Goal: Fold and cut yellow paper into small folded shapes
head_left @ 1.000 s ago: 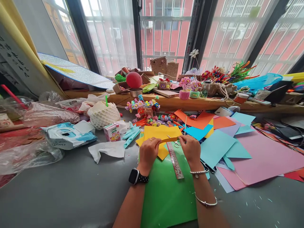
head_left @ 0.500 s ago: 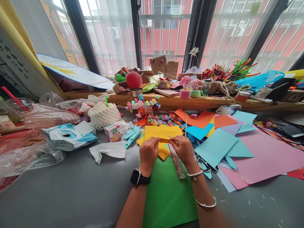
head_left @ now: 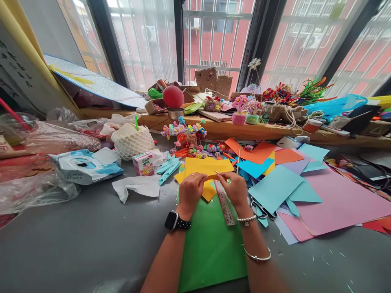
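My left hand, with a ring and a black watch on its wrist, pinches the near edge of a piece of yellow paper. Opposite it, my right hand grips the same edge between thumb and fingers; a small pale tip shows at these fingers, too small to name. Other yellow sheets lie just behind and under the hands, and I cannot tell where the held piece ends. Below them are a green mat and a patterned ruler, lying aslant by my right wrist.
Scissors lie partly under light-blue paper on the right, beside a large pink sheet. To the left are a tissue, a small carton and a wet-wipe pack. Crafted flowers stand behind.
The view has shifted slightly, so most things sit a little further left on the table. Both hands keep their pinch on the yellow paper, whose strip between the fingers looks narrower.
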A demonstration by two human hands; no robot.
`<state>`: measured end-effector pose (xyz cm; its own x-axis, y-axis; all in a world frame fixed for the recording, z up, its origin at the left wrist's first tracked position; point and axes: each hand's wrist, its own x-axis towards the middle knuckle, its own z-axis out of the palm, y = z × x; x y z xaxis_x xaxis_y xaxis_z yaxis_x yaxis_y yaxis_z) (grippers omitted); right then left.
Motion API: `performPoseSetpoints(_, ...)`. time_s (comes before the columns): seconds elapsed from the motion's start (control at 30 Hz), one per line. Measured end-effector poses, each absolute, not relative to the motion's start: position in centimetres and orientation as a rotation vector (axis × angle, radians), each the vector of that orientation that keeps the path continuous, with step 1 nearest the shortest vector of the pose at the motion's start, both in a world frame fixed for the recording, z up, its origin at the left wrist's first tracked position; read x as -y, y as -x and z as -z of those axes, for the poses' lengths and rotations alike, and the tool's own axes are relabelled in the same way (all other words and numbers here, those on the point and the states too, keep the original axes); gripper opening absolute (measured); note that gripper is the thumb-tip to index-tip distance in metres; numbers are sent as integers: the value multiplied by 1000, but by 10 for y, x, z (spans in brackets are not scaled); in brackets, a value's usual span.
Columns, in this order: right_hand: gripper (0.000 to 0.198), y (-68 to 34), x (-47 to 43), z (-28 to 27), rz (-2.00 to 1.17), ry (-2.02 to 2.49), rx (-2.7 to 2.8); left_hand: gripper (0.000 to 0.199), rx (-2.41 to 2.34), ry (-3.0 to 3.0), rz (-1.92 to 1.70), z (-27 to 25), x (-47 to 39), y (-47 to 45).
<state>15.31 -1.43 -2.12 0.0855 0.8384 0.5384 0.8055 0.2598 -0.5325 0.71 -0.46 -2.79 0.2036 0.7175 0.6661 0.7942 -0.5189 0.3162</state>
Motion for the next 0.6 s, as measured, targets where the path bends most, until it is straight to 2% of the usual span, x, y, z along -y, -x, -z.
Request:
performPoseSetpoints(0.2, 22, -171, 16, 17, 119, 1656, 1418, 16, 1487, 2296, 1277, 27, 4, -5)
performPoseSetpoints(0.37, 16, -154, 18, 13, -10, 1385, 1774, 17, 1432, 2429, 1222, 25, 6, -8)
performPoseSetpoints(0.6, 17, -154, 16, 18, 24, 1466, 1799, 18, 1509, 2298, 1347, 26, 3, -6)
